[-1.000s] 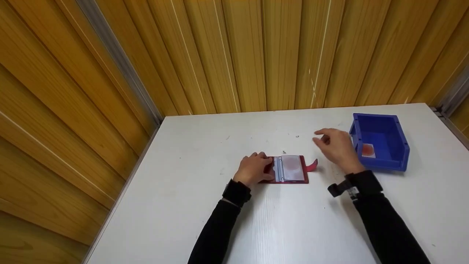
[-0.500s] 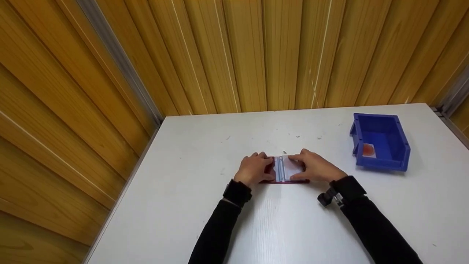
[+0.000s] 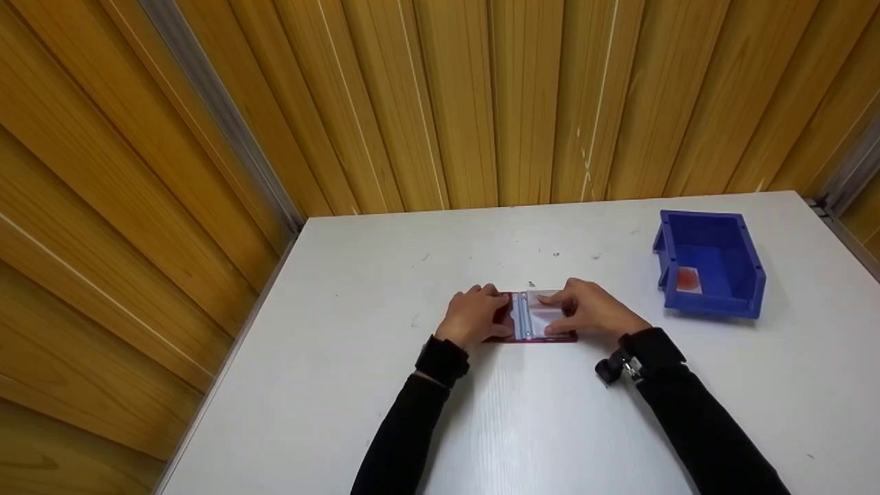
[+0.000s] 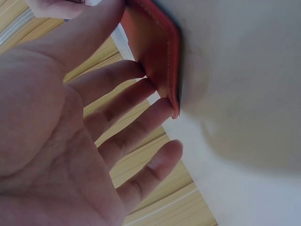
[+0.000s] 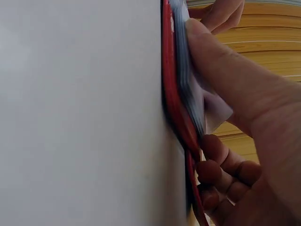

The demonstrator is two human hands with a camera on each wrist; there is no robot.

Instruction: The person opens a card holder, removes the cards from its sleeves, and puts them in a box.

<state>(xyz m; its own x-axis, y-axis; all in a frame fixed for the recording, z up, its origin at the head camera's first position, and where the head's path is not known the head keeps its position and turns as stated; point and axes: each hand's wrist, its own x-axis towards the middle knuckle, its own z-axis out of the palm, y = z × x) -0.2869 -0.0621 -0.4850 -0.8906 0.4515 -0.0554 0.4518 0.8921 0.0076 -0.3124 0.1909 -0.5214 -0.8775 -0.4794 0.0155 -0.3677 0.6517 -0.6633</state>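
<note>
A small red card holder [image 3: 507,320] lies open on the white table, its metal ring strip [image 3: 520,316] down the middle. Clear plastic sleeves [image 3: 538,320] cover its right half. My left hand [image 3: 471,315] rests on the left cover; in the left wrist view its nearly straight fingers touch the red edge [image 4: 173,61]. My right hand [image 3: 597,309] pinches the upper sleeve between thumb and fingers. In the right wrist view, that sleeve [image 5: 216,110] bows up from the stack, and the other fingers curl beside the red strap [image 5: 192,183].
A blue plastic bin [image 3: 711,306] stands at the right of the table. Inside it lies a white square card [image 3: 688,280] with a red patch. Wood-patterned panels [image 3: 460,103] rise behind the table and along its left side.
My right hand has come from beside the blue bin to the holder's right half and now bends up a sleeve. The left hand stays on the left cover.
</note>
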